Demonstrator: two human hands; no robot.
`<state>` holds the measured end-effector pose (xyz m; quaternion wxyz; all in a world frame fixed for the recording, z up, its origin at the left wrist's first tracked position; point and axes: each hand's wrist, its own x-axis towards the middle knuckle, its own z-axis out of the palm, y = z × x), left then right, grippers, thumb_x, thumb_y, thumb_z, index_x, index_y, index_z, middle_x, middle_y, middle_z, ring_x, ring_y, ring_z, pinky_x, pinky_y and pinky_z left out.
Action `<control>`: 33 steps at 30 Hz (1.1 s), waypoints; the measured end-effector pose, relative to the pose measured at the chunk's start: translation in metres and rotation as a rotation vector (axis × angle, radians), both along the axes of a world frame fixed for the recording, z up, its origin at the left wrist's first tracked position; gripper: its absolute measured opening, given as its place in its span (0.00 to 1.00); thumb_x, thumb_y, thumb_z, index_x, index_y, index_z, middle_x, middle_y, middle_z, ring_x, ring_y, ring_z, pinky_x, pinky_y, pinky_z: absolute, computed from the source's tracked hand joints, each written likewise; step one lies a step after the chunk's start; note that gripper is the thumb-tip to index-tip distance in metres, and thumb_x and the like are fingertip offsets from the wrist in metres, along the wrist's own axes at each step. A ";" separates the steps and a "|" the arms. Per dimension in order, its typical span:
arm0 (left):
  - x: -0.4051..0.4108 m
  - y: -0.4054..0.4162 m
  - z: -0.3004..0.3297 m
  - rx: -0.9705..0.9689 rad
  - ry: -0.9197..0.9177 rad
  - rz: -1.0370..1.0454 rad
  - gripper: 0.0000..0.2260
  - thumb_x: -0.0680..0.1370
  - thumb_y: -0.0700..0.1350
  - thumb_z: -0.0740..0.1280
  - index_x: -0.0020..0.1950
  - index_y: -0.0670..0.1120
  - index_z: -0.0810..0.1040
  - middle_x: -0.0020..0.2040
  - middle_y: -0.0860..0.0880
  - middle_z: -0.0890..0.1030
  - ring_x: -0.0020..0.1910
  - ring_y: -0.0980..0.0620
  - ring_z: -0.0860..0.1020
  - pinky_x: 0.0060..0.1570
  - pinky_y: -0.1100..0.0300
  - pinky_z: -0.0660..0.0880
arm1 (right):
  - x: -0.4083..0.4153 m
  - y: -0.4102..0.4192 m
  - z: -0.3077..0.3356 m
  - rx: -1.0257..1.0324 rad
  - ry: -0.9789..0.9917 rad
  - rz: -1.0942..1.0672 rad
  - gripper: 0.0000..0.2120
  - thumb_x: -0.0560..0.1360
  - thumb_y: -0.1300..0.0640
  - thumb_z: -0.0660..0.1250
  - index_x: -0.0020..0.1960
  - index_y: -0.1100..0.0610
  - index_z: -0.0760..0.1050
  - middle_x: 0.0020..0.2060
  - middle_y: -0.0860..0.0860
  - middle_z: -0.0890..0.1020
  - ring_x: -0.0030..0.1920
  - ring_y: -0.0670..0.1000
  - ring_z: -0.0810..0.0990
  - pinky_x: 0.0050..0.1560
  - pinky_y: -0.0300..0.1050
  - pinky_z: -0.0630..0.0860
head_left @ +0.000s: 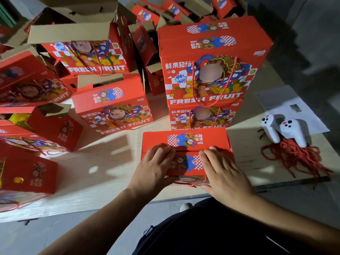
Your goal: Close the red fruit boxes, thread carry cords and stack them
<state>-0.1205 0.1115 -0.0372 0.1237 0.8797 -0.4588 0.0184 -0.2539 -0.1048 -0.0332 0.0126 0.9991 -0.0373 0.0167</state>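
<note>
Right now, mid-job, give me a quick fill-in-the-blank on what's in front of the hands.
1. Both hands press flat on the top flaps of a ____ box.
2. The left hand and right hand lie ____ on it, fingers straight.
3. The loose red cords lie to the box's ____.
4. Two ____ controllers sit on the cords.

Missing words: red; flat; right; white

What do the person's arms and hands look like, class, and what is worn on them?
Both forearms are bare up to the frame edge, with no sleeves showing. The left hand and right hand wear no gloves, and no rings, watch or wristbands are visible. The dark clothing below them carries small white markings.
</note>
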 end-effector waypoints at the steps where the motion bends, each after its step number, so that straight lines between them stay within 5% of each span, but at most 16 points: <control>1: -0.002 0.001 -0.003 -0.010 -0.016 -0.002 0.37 0.70 0.57 0.81 0.73 0.38 0.77 0.67 0.41 0.79 0.65 0.36 0.77 0.63 0.41 0.79 | 0.001 0.003 -0.001 0.011 0.015 -0.021 0.54 0.56 0.39 0.85 0.73 0.64 0.73 0.69 0.60 0.77 0.71 0.62 0.76 0.65 0.57 0.77; 7: 0.003 0.002 -0.005 -0.008 -0.052 0.000 0.35 0.71 0.64 0.76 0.70 0.42 0.78 0.63 0.44 0.78 0.54 0.40 0.76 0.53 0.45 0.78 | 0.012 0.014 0.002 0.107 0.031 -0.130 0.47 0.57 0.39 0.84 0.70 0.58 0.75 0.62 0.53 0.78 0.57 0.59 0.78 0.52 0.55 0.79; 10: 0.013 -0.002 -0.001 -0.004 -0.054 -0.016 0.36 0.70 0.70 0.70 0.68 0.44 0.76 0.59 0.44 0.75 0.51 0.43 0.73 0.50 0.46 0.77 | 0.028 0.005 0.010 0.101 0.068 -0.095 0.41 0.56 0.38 0.83 0.63 0.52 0.72 0.57 0.50 0.75 0.55 0.56 0.74 0.54 0.52 0.74; 14: 0.025 -0.003 -0.002 0.100 -0.019 -0.077 0.47 0.70 0.74 0.65 0.83 0.49 0.64 0.73 0.44 0.71 0.64 0.41 0.71 0.64 0.41 0.75 | 0.042 -0.004 0.016 0.105 0.178 -0.011 0.41 0.59 0.35 0.79 0.63 0.49 0.65 0.58 0.48 0.68 0.59 0.53 0.69 0.57 0.50 0.68; 18: 0.032 -0.002 -0.005 0.180 0.100 -0.134 0.47 0.72 0.75 0.62 0.86 0.56 0.55 0.84 0.50 0.58 0.78 0.43 0.60 0.75 0.41 0.66 | 0.046 -0.008 0.019 0.134 0.230 0.023 0.43 0.59 0.34 0.78 0.64 0.48 0.61 0.57 0.48 0.65 0.59 0.53 0.66 0.58 0.50 0.66; 25: 0.034 -0.009 0.002 0.154 -0.007 -0.152 0.46 0.67 0.75 0.69 0.81 0.54 0.66 0.76 0.51 0.70 0.67 0.43 0.70 0.66 0.44 0.72 | 0.047 -0.011 0.020 0.093 0.251 0.057 0.47 0.57 0.30 0.77 0.64 0.47 0.57 0.59 0.48 0.65 0.60 0.53 0.66 0.58 0.50 0.65; 33: 0.057 -0.020 0.011 0.013 0.142 -0.145 0.34 0.80 0.72 0.54 0.75 0.51 0.75 0.68 0.50 0.75 0.64 0.45 0.71 0.64 0.46 0.71 | 0.026 -0.020 0.021 0.196 0.176 -0.002 0.44 0.62 0.24 0.67 0.70 0.45 0.63 0.61 0.45 0.67 0.60 0.52 0.68 0.57 0.51 0.72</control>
